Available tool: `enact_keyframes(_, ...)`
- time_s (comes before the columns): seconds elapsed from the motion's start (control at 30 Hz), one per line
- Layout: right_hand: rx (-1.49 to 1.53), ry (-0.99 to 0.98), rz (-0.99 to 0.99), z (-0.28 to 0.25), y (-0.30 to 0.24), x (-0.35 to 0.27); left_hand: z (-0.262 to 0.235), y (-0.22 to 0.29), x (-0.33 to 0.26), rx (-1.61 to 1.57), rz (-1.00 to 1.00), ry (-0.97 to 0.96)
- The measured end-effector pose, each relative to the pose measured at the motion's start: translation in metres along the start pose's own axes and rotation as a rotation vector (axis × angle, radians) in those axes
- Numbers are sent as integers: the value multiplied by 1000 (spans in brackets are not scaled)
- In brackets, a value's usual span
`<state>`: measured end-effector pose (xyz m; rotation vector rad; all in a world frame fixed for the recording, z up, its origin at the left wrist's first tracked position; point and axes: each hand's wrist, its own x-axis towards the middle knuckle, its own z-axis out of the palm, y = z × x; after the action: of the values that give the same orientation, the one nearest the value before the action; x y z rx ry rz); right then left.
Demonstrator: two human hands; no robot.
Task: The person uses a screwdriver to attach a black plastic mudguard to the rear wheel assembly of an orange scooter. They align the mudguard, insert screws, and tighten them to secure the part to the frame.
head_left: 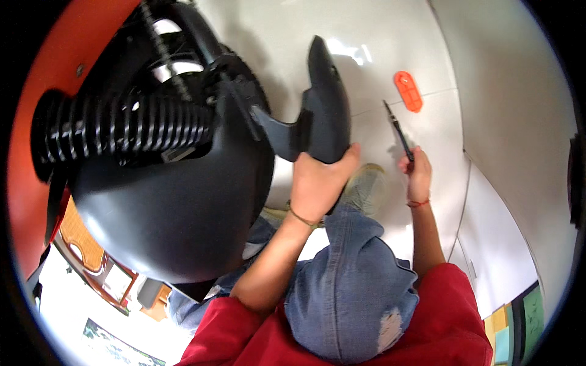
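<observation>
My left hand (317, 183) is closed around the lower end of a curved black plastic guard (326, 97), which stands upright and joins the black vehicle body by a flat bracket (278, 131). Over the white floor, my right hand (417, 174) grips a slim dark hand tool (397, 129) by its handle, tip pointing away from me. My right hand is apart from the guard, to its right. Beyond the tool's tip an orange oval plastic piece (408, 91) lies on the floor.
A large black rounded fender (177, 207) and a black coil spring (116, 131) fill the left, with an orange body panel (49, 91) behind them. My knee in blue jeans (348, 274) and a shoe (366, 186) are below the hands. A white wall (506, 122) runs along the right.
</observation>
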<state>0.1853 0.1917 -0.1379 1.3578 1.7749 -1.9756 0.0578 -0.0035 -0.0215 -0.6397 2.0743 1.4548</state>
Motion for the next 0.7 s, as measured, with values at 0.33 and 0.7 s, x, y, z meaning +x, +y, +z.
enact_keyframes(0.33,-320,110,-124,-7,17,13,-2,17,13,-349,-62,-163)
enact_keyframes(0.7,-924,240,-769,31,-40,110,6,18,20,-772,-377,-346)
